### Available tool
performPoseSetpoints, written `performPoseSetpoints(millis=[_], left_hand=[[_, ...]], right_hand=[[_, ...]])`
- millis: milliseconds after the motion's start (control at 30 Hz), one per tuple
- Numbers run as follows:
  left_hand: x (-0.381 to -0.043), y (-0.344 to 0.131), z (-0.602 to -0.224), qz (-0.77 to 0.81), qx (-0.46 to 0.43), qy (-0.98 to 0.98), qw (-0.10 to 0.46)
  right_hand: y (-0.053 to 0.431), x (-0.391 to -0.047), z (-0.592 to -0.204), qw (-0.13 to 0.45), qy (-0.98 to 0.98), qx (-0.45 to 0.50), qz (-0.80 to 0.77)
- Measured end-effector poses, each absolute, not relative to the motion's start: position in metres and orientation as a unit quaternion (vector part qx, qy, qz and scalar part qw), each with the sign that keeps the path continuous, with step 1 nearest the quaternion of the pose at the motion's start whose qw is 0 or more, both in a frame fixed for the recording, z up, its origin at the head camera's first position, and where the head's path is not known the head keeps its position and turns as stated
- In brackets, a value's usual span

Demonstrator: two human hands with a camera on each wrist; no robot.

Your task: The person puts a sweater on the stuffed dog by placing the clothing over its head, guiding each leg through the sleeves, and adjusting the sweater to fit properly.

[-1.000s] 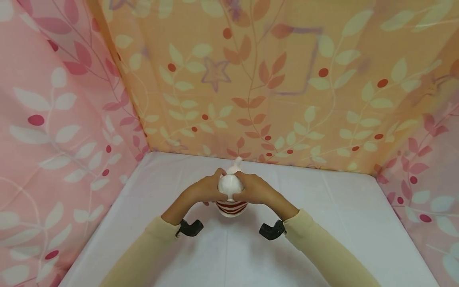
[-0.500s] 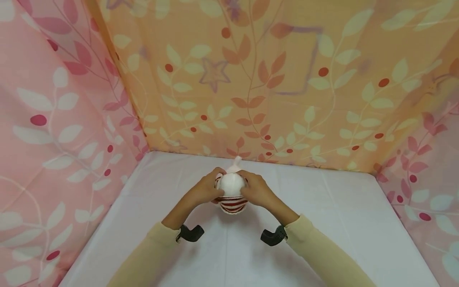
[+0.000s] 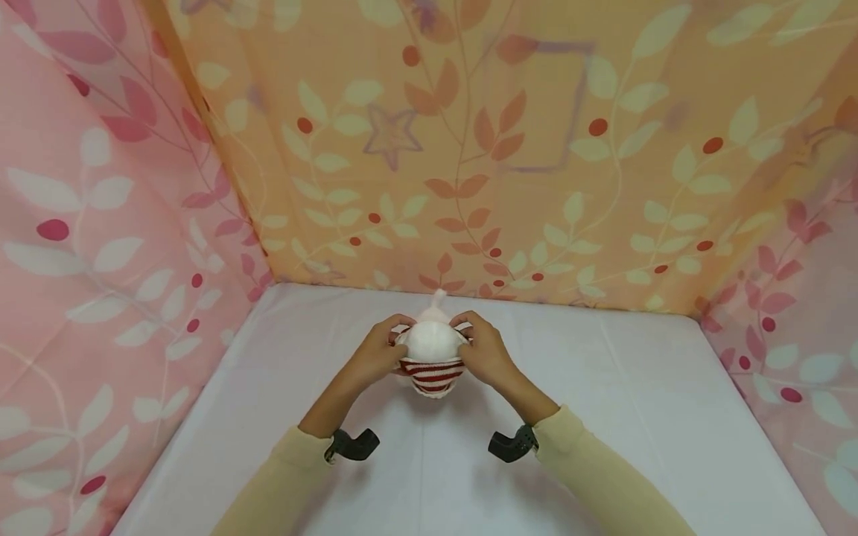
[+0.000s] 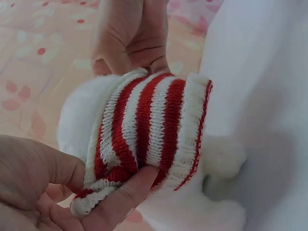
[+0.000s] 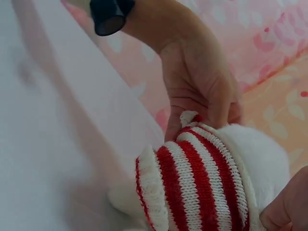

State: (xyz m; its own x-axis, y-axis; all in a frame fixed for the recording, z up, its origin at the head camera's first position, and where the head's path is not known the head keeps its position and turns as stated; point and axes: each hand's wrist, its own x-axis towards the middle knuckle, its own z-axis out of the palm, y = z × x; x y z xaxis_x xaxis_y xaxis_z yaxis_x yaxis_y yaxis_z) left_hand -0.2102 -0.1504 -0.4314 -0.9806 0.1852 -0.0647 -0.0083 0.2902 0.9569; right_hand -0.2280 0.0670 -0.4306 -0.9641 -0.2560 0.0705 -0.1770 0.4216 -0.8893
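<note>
A white fluffy plush toy (image 3: 431, 341) is held just over the white table, wearing a red-and-white striped knitted sweater (image 3: 434, 374). At its left side my left hand (image 3: 378, 353) pinches the edge of the sweater between thumb and fingers. My right hand (image 3: 488, 356) grips the opposite edge in the same manner. In the left wrist view, a bunched fold of the knit lies between the left thumb and fingers (image 4: 126, 197). Rounded white paws stick out past the ribbed hem. The toy's far end tapers to a pale pink tip (image 3: 437, 299); its face is not visible.
The white-covered table (image 3: 590, 417) runs back to an orange leaf-patterned curtain (image 3: 469, 149). Pink floral curtains (image 3: 121, 298) stand along the left and right sides. Dark wrist cameras (image 3: 357, 444) hang inward from both cream sleeves.
My hands have drawn apart, from holding the toy's white body to its sides. The sweater's edge is now stretched wider, and more of the stripes show.
</note>
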Motion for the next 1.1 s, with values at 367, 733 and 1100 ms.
performPoseSetpoints(millis=[367,733,1100], left_hand=[[-0.217,-0.159,-0.451,0.654,0.033,0.75,0.096],[-0.221,-0.16,-0.466,0.751,-0.021,0.644,0.144],[-0.227,-0.164,-0.474,0.8,-0.046,0.581,0.144]], right_hand=[[0.076,-0.242,-0.448,0.156,0.726,-0.015,-0.669],[0.079,-0.246,-0.459,0.211,0.626,0.016,-0.751],[0.086,-0.248,-0.462,0.208,0.699,0.006,-0.684]])
